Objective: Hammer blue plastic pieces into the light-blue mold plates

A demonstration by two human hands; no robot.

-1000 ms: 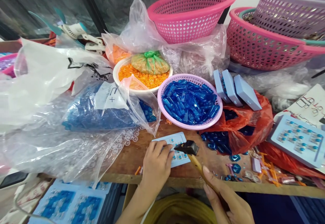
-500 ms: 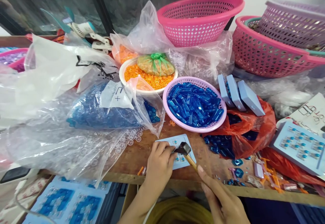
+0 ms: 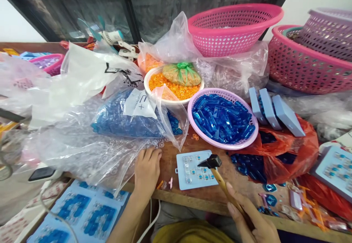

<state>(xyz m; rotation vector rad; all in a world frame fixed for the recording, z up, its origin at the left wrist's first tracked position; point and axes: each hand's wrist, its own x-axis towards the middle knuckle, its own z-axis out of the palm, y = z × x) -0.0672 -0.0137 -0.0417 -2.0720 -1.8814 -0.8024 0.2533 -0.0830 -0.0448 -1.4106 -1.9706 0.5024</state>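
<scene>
My right hand grips the wooden handle of a small black-headed hammer, whose head hovers over the right part of a light blue tray with small blue pieces set in its slots. My left hand rests on the wooden table left of the tray, fingers reaching into several small clear rings beside a clear plastic bag; whether it holds one is hidden. A lilac basket of blue translucent pieces sits just behind the tray.
A white bowl of orange rings, a bag of blue pieces, pink baskets, stacked blue trays on a red bag, more filled trays below the table edge. Loose small parts lie at the right.
My left hand left the tray and moved left to the clear rings by the bag. The hammer head lifted slightly off the tray. The camera view shifted left.
</scene>
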